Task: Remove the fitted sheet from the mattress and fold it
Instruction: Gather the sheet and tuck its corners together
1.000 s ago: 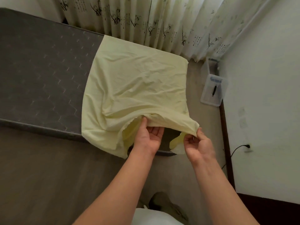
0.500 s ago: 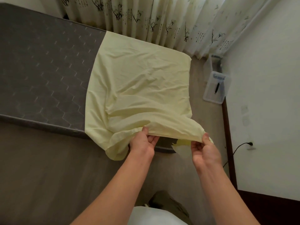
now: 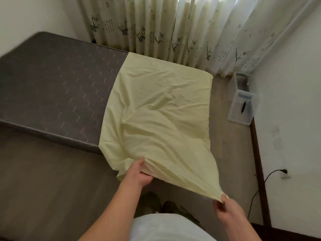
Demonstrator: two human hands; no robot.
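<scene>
- Where our right hand [image 3: 229, 213] pinches it, a corner of the pale yellow fitted sheet [image 3: 159, 115] is pulled taut.
- Our left hand [image 3: 139, 173] grips its bunched near edge.
- Beyond, the sheet covers the grey mattress [image 3: 57, 87] end nearest the curtains [image 3: 173, 28].
</scene>
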